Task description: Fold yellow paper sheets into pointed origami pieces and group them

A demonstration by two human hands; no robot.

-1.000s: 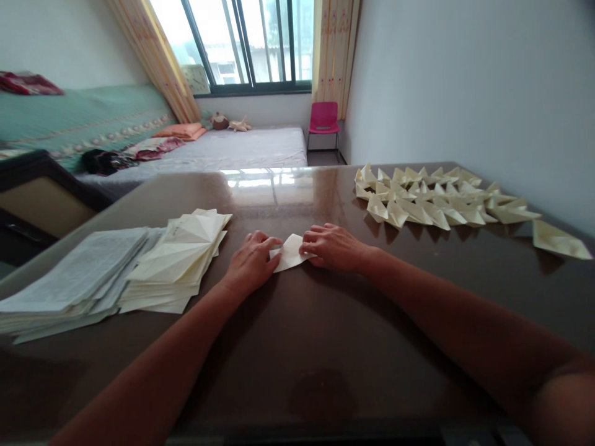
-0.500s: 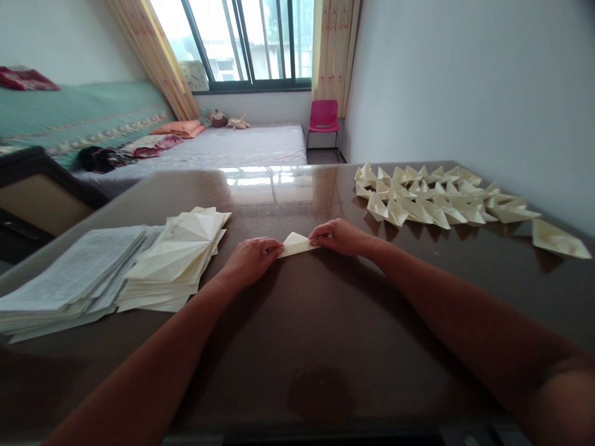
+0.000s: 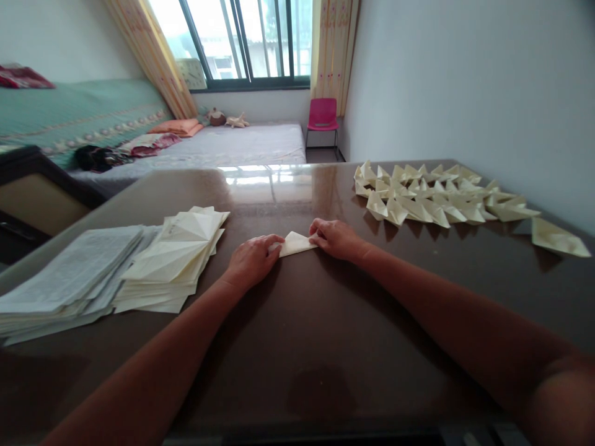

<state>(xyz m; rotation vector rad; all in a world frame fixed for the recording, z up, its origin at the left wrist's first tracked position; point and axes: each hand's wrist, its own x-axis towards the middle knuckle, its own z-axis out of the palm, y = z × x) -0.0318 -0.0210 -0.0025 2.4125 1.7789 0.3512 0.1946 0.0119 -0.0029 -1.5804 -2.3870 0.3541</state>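
A small folded piece of cream paper (image 3: 294, 243) lies on the dark glossy table (image 3: 297, 347) in front of me. My left hand (image 3: 251, 260) pinches its left end with closed fingers. My right hand (image 3: 336, 238) holds its right end, fingers curled onto the paper. Both hands rest on the tabletop with the paper stretched between them.
A stack of creased cream sheets (image 3: 171, 260) and printed pages (image 3: 69, 279) lies at the left. Several folded paper boats (image 3: 432, 201) cover the right side by the wall, one boat (image 3: 558, 238) apart. A bed (image 3: 218, 145) and a pink chair (image 3: 323, 118) stand behind.
The paper went from a wider flat shape under my spread fingers to a narrower triangle pinched at both ends. Both hands drew slightly away from me.
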